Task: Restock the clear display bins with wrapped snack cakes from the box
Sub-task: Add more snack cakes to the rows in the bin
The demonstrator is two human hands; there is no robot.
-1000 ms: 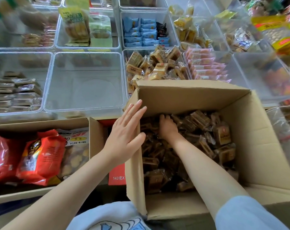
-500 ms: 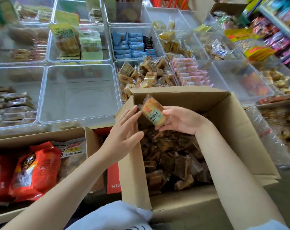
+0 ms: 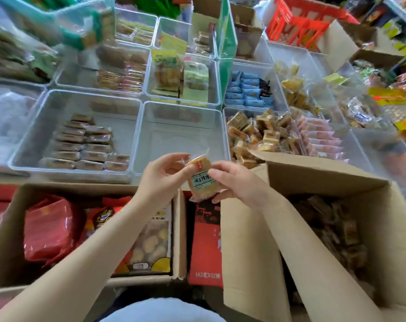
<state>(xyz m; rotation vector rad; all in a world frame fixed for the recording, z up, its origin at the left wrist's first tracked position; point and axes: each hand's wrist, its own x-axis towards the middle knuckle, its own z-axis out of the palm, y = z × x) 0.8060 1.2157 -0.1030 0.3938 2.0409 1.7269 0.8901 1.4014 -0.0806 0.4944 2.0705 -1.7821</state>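
Both my hands hold one wrapped snack cake (image 3: 201,181), a tan square in clear wrap with a printed label. My left hand (image 3: 161,180) pinches its upper left corner and my right hand (image 3: 235,182) grips its right side. The cake hangs just in front of an empty clear bin (image 3: 151,135). The open cardboard box (image 3: 325,180) at the right holds many more dark wrapped cakes (image 3: 332,226). A clear bin (image 3: 225,112) right of the empty one is piled with similar tan cakes (image 3: 260,133).
A clear bin (image 3: 34,126) at the left holds rows of flat brown bars. A second cardboard box (image 3: 181,228) below it holds red bags (image 3: 51,228) and a cookie pack. A red carton (image 3: 204,242) stands between the boxes. More filled bins lie behind.
My right hand lifted a cake out of the box and carried it left. My left hand left the box flap and took hold of the cake too. The view swung left.
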